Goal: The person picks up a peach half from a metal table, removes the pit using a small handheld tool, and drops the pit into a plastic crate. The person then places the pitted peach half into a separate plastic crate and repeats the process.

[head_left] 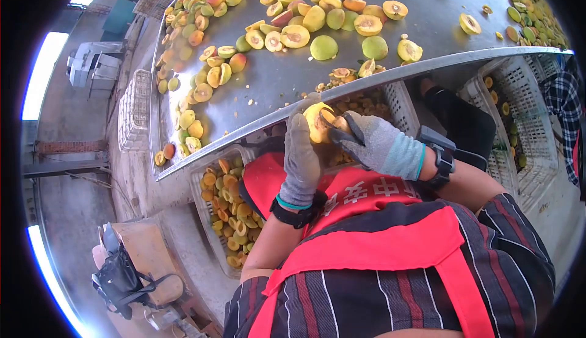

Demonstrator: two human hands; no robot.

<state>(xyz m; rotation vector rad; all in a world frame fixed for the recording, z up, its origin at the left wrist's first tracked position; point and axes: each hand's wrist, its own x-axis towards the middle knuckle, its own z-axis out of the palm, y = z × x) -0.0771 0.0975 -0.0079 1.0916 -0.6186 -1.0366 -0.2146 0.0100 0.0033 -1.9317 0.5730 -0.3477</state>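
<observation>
My left hand (302, 158), in a grey glove, is closed around a yellow peach half (316, 123) just beyond the near edge of my lap. My right hand (381, 145), in a grey glove with dark fingertips, is closed right against the fruit's cut, orange-brown side. Its thumb and fingers are pinched together; whatever sits between them is hidden. Both hands are in front of the metal table (268, 87), by its near rim. On the table lies a cluster of halved peaches (314, 19), some cut face up with the stone hollow showing.
A crate of peach halves (229, 213) stands by my left leg. Beneath the table rim is another batch of cut fruit (360, 107). White crates (531, 112) stand at the right, near a person's checked sleeve (560, 97). More fruit is heaped along the table's left side (204, 17).
</observation>
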